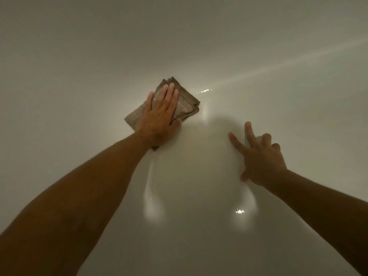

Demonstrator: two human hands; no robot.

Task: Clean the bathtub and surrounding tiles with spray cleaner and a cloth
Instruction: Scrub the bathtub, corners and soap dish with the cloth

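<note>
**On the tub floor, wiping under way**

Against the pale inner surface of the tub [258,56] lies the cloth [187,105], a folded brownish pad with its layered edges fanned toward the far side. It sits flat on the tub, a little left of centre in the view, just beside a small sparkle of wet on the surface. The left hand [161,118] presses down on it with fingers straight and close together, palm covering the near half of the cloth, thumb at its right edge; it pins the cloth rather than grips it.

The right hand [258,154] holds nothing. It is spread on the bare tub well apart from the cloth, two fingers straight and reaching forward, the others bent, apparently bracing the person's weight. Both forearms reach in from the bottom corners.

Glossy patches and a few bright glints show near the cloth and lower between the arms, which suggests the surface is wet. No spray bottle or tiles are in view.

By my reading, the step in hand is the wipe of the tub itself, with spraying here likely done. The next move calls for steady flat pressure, sliding the cloth through the wet patches toward the near side, and keeping the bracing hand from slipping on the slick surface.
</note>
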